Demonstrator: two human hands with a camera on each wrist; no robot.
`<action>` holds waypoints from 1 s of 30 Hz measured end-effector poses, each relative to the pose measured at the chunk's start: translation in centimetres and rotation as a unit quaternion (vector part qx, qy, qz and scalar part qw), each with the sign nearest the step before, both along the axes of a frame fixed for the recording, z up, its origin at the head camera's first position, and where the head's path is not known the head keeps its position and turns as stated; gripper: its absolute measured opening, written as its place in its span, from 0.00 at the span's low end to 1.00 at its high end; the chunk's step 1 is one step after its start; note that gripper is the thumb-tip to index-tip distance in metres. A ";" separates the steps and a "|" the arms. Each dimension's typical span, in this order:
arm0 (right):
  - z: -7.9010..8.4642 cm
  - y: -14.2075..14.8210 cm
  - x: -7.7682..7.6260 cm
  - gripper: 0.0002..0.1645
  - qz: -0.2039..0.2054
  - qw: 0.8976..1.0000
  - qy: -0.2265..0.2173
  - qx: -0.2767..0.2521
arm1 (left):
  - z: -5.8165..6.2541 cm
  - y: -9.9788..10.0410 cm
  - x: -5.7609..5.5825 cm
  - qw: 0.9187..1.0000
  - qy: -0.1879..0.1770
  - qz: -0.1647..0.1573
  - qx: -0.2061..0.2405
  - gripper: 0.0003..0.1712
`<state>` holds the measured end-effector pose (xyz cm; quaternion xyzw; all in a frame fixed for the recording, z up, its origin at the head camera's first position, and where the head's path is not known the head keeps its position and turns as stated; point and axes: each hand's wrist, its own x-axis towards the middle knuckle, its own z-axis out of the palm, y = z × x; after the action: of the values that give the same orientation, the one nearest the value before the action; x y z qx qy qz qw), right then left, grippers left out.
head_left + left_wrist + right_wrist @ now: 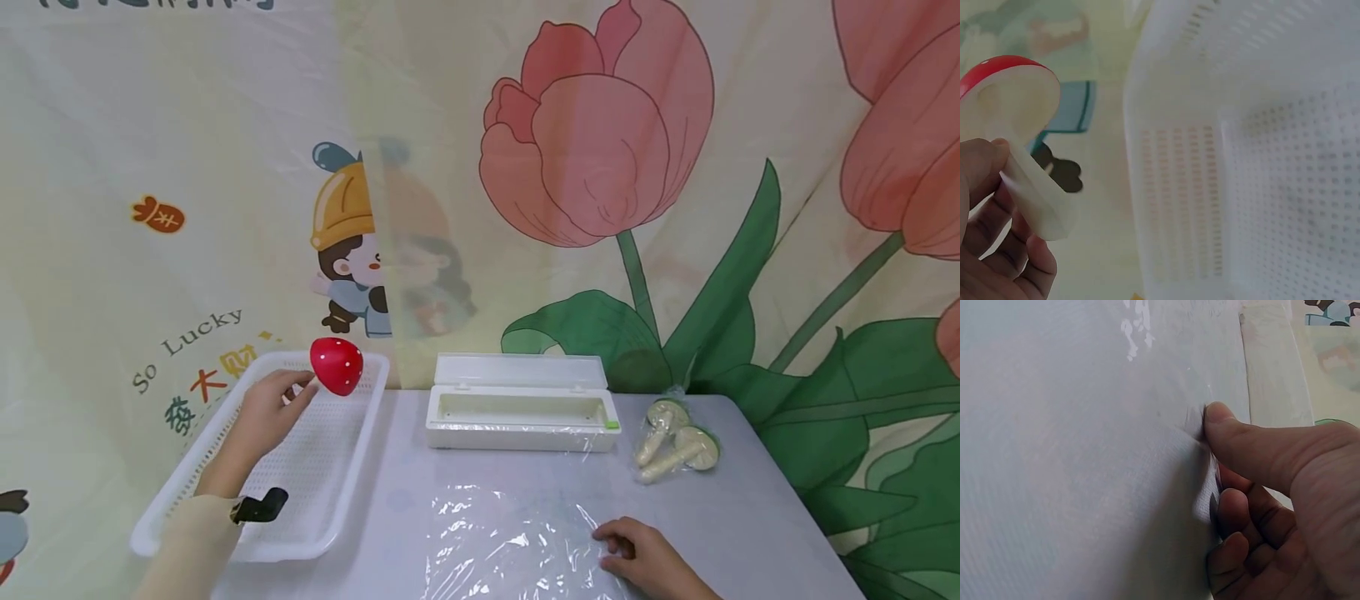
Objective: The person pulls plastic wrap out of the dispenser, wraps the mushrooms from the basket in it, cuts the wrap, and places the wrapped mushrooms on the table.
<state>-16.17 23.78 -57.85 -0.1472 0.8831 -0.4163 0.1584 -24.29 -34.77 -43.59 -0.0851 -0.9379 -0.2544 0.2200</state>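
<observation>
A toy mushroom (337, 367) with a red, white-dotted cap is held by its pale stem in my left hand (266, 412). It hangs over the far end of a white basket (341, 533); the left wrist view shows the cap's hollow-looking pale underside and thick stem (1038, 194) between thumb and fingers. On the table lies a sheet of clear plastic film (510, 542), shiny and creased. My right hand (648, 554) pinches the film's right edge between thumb and forefinger, with the other fingers curled below, as the right wrist view shows.
A white lidded box (517, 439) stands with its lid raised at the back middle of the table. Right of it lies a clear-wrapped pair of pale mushroom-shaped pieces (678, 450). A printed cloth (420, 108) hangs directly behind the table (750, 533).
</observation>
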 end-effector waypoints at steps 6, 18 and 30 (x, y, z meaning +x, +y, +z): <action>0.0 -0.1 0.1 0.20 -0.005 1.000 -0.018 0.002 | 1.4 4.2 2.2 0.998 0.044 -0.035 0.005 0.15; -0.3 0.3 0.4 0.21 -0.007 1.000 0.023 0.004 | 0.8 14.7 6.0 0.985 0.072 -0.148 0.057 0.11; -0.1 -0.5 0.6 0.21 -0.039 0.999 -0.001 0.027 | -8.7 23.8 7.3 0.961 -0.045 -0.237 0.133 0.08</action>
<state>-15.55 23.28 -57.94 -0.1080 0.8988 -0.3987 0.1469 -16.97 -11.01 -52.33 -0.2637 -0.8574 -0.4253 0.1202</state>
